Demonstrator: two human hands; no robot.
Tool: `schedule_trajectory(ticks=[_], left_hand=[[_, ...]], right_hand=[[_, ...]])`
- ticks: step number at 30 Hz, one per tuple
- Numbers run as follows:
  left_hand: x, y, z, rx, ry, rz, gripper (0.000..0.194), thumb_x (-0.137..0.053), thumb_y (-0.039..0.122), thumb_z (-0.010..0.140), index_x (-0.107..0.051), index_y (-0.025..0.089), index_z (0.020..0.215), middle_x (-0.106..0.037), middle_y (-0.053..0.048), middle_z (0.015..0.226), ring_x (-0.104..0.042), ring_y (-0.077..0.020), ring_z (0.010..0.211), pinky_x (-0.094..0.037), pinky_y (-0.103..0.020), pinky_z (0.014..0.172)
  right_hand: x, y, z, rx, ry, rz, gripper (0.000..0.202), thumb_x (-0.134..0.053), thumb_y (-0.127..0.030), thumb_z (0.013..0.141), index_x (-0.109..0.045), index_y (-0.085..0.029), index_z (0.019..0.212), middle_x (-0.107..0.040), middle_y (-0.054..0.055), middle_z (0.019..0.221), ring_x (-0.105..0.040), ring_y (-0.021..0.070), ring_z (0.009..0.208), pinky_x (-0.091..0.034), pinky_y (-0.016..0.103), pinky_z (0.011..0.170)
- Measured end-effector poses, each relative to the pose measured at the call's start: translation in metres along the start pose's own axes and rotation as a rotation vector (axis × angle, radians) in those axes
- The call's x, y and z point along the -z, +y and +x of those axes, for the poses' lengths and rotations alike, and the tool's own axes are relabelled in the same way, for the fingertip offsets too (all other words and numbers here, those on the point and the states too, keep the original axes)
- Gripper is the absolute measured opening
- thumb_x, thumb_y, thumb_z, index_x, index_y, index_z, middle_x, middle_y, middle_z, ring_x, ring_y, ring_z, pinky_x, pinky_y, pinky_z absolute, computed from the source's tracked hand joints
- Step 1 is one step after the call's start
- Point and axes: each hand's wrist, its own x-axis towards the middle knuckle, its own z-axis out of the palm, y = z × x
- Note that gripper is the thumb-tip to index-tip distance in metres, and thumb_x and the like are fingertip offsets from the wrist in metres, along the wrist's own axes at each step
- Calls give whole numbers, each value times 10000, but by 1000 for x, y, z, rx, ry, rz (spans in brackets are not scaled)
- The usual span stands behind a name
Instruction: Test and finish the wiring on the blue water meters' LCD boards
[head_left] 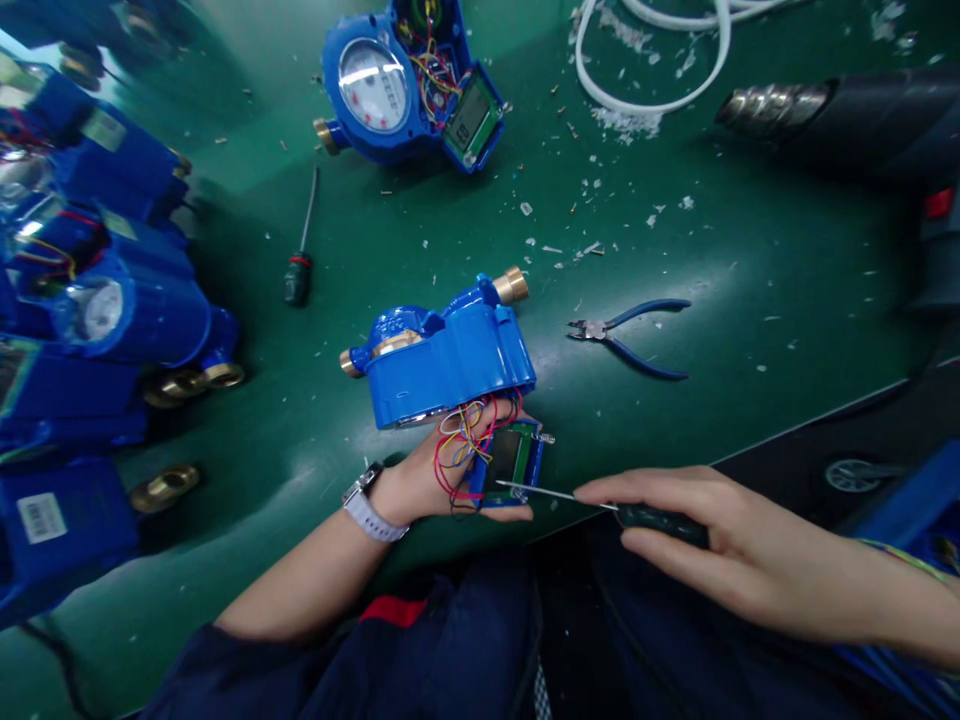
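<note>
My left hand [435,475] is under a small blue-framed display module [510,462], its fingers partly hidden behind the module and wires. Red, yellow and blue wires [466,437] join the module to a blue water meter [450,362], which lies on its side with brass ends. In my right hand [720,540] is a dark-handled screwdriver [660,522], its thin shaft pointing left. The tip lies over the display module; whether it touches cannot be made out.
Pliers [596,330] lie right of the meter, another screwdriver [298,275] left. An open meter [382,90] stands at the back. Several blue meters [135,290] crowd the left. A heat gun [840,115] and white tubing [652,108] are at the upper right, with scraps around.
</note>
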Motion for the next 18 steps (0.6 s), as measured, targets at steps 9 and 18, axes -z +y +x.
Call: schedule_trajectory(ticks=[9,18], left_hand=[[2,-6,0,-15,-70,-67,869,-856,466,682,-449,267,1423,-661,-120,1286,-664,-304,1156,-557,-454,990],[3,-4,2,26,-116,-117,851,-862,477,668,-489,227,1390,-660,-139,1300,-659,-316,1173,-553,-474,1021]], right_hand=[[18,5,2,-21,-138,-7,334,-532,-236,954,-716,-257,1232,-737,37,1129,-717,192,1009,-585,299,884],[24,4,13,29,-175,-6,339,-516,-202,950,-730,-246,1209,-743,21,1110,-716,174,1010,-590,276,877]])
